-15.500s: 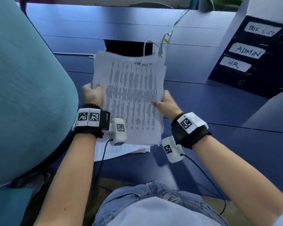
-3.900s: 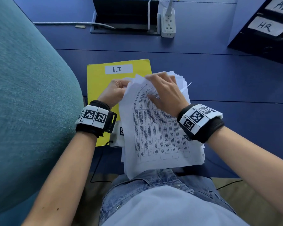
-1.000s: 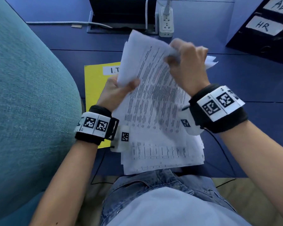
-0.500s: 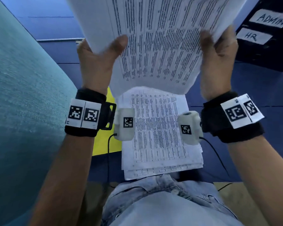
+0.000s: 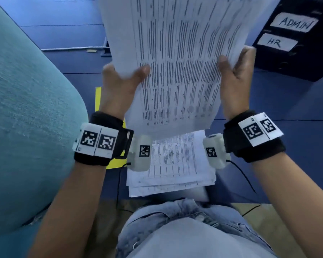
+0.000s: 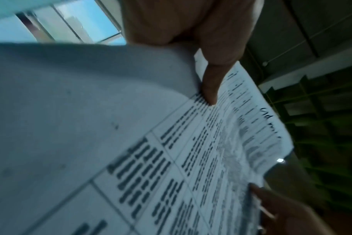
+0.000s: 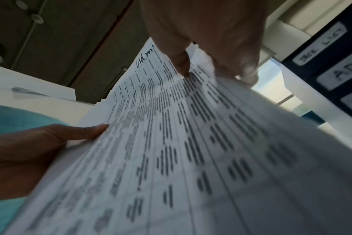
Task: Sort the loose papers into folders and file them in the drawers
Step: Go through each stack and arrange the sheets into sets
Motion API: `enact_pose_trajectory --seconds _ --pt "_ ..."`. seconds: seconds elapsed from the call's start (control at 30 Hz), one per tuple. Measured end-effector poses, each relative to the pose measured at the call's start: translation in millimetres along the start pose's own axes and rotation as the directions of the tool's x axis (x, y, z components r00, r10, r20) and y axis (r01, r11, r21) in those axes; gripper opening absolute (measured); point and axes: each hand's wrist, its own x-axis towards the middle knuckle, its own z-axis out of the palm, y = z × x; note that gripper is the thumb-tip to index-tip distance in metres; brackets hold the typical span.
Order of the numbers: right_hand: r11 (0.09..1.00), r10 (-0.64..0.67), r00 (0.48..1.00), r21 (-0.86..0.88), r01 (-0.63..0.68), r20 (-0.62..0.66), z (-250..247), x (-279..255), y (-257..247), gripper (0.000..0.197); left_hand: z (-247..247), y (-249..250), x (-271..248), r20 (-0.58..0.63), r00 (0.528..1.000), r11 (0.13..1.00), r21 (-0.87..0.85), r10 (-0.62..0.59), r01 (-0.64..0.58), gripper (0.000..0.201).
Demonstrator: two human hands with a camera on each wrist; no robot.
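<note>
I hold a printed sheaf of papers [image 5: 177,58] up in front of me, covered in table rows, with handwriting at its top edge in the wrist views. My left hand [image 5: 119,86] grips its left edge, thumb on the front. My right hand [image 5: 235,81] grips the right edge the same way. The same sheaf of papers [image 6: 191,159] fills the left wrist view and the right wrist view [image 7: 191,143]. A stack of loose papers [image 5: 172,164] lies on the blue desk [image 5: 268,101] near my lap. A yellow folder [image 5: 98,101] peeks out beside my left wrist.
A black drawer unit [image 5: 295,40] with labels ADMIN and HR stands at the back right. A teal chair back [image 5: 26,118] fills the left side. A white cable [image 5: 73,48] runs along the desk at the back.
Over the last second both hands lifted a sheaf off the stack and raised it upright; it now sits slightly lower and closer. Before that I was leafing through the stack on the desk.
</note>
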Motion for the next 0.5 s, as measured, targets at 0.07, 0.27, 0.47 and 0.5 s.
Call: enact_pose_trajectory --seconds 0.07,0.27,0.47,0.5 --pt "0.995 0.032 0.999 -0.091 -0.033 -0.012 -22.0 14.3 -1.7 0.016 20.8 8.5 1.9 0.032 0.999 0.996 -0.086 -0.008 0.01 0.017" --pt "0.86 0.176 0.983 -0.478 -0.18 -0.053 -106.8 33.1 26.6 0.01 115.5 -36.1 -0.6 0.011 0.965 0.962 -0.08 -0.262 0.262 0.045" --pt "0.611 0.385 0.905 -0.684 -0.398 -0.183 -186.5 26.6 78.1 0.017 193.1 -77.2 -32.7 0.159 0.885 0.874 0.304 -0.438 0.379 0.061" --pt "0.582 0.405 0.894 -0.699 -0.415 -0.193 -195.9 25.3 83.9 0.019 203.5 -83.4 -36.7 0.182 0.868 0.845 0.388 -0.461 0.368 0.058"
